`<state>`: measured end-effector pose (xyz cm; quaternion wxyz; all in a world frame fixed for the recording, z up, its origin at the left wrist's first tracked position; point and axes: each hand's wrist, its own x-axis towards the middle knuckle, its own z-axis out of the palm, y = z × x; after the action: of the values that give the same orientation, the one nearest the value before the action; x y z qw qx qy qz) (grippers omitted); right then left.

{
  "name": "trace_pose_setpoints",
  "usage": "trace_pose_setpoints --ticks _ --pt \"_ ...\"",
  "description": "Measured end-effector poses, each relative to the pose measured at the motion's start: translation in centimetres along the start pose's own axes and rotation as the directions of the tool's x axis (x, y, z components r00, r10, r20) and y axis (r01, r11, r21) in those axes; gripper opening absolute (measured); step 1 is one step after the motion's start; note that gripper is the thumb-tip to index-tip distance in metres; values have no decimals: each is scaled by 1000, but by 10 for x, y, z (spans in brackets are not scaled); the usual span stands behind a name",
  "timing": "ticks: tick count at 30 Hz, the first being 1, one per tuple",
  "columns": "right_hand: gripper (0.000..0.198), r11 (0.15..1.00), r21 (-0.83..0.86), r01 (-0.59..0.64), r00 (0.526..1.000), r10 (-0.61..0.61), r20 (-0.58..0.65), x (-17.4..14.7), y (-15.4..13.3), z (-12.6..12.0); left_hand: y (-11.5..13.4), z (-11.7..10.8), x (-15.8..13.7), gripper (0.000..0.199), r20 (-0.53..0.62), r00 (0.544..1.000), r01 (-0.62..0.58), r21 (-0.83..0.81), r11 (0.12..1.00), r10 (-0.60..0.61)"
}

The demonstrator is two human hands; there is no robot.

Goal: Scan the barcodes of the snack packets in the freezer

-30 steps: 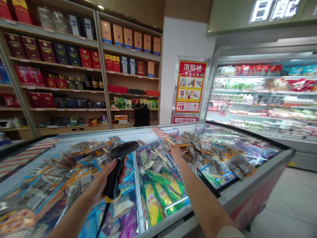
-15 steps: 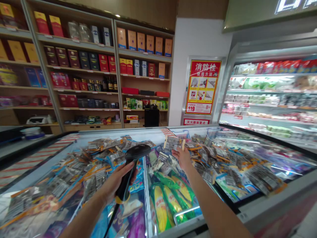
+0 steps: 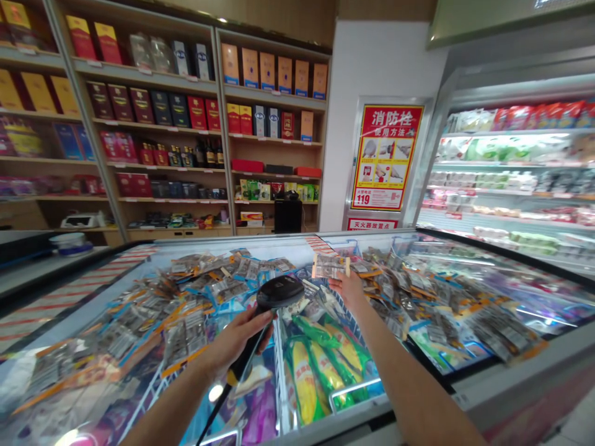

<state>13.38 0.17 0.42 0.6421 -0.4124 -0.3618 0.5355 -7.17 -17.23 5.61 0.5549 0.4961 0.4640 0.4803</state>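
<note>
My left hand point(image 3: 244, 337) wraps a scanner point(image 3: 280, 291); to its right, my right hand point(image 3: 349, 291) pinches a packet point(image 3: 329, 267); scanning seems underway, calling for steady aim.

Open air lies between your left hand point(image 3: 244, 337) and right hand point(image 3: 349, 291) above the corn packs point(image 3: 325, 368); the scanner point(image 3: 279, 292) juts into it.

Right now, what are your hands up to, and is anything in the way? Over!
Left hand gripping black scanner. Right hand holding small packet. Nothing seen between scanner and packet; other packets lie to both sides.
</note>
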Motion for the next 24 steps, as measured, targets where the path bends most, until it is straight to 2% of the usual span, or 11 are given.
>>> trace_pose_setpoints --ticks 4,7,10,12,16,21,24 --pt "18 999 -41 4 1000 -3 22 -5 0 4 1 1 -1 29 -12 1000 -4 18 1000 4" --pt "21 995 98 -33 998 28 55 -13 4 14 -4 3 2 28 -48 999 6 -28 1000 -7" --pt "23 958 258 -125 991 109 76 -22 13 26 -10 7 3 28 -91 996 7 -137 991 -20" --pt "21 940 300 -165 985 141 99 -26 17 32 -12 9 3 29 -84 996 12 -197 980 -29" --pt "17 938 298 -176 983 153 100 -27 20 33 -11 9 3 31 -25 999 29 -268 963 -37" --pt "18 929 324 -182 982 153 112 -25 24 31 -11 6 3 32 -22 998 41 -312 949 -51" --pt "18 950 273 -154 987 136 84 -25 25 32 -10 6 3 32 -7 999 42 -317 948 -46"
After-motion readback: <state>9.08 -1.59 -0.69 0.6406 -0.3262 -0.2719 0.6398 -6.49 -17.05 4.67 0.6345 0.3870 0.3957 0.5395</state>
